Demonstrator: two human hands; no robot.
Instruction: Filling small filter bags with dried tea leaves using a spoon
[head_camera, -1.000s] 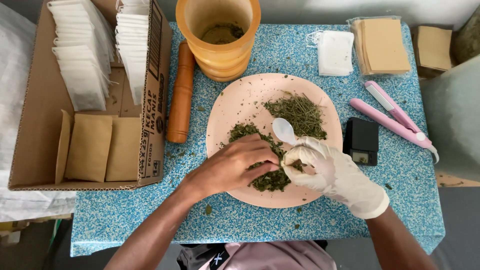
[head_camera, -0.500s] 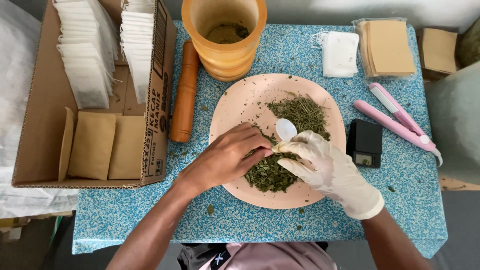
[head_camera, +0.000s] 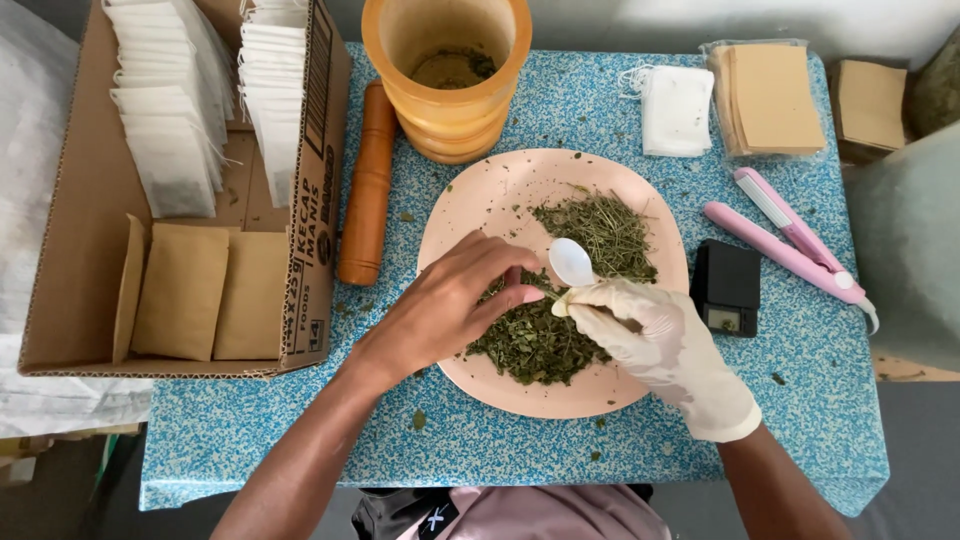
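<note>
Fingertips (head_camera: 530, 294) of the bare left hand (head_camera: 450, 305) are pinched together over the leaf pile (head_camera: 530, 345), right against the gloved thumb, and whether a leaf sits between them I cannot tell. Half a second ago that hand lay flatter; now the knuckles have arched up and the forefinger has curled in. The gloved right hand (head_camera: 655, 345) has its fingers closed on the handle of a white spoon (head_camera: 571, 262), the bowl tipped up and pointing toward the far side of the plate (head_camera: 480, 200). The spoon has barely moved since the last look, and the glove has slid a touch toward the near rim.

On the plate, the crumbled dark leaves lie at the near side under both hands; a heap of thin dry stems (head_camera: 600, 230) lies at the far right, just beyond the spoon. Both heaps sit as they did before.

Beyond the plate stands an orange mortar (head_camera: 447, 70); to its left lies a wooden pestle (head_camera: 365, 185), and farther left an open carton (head_camera: 180, 190) with white bags and brown sachets. Right of the plate sits a small black scale (head_camera: 727, 285), touching the rim or just beside it. Past that lies a pink sealer (head_camera: 790, 240). Far right of the plate are a white bag (head_camera: 676, 110) and a stack of brown sachets (head_camera: 768, 98). All of it rests on a blue speckled table (head_camera: 250, 430), unchanged.
</note>
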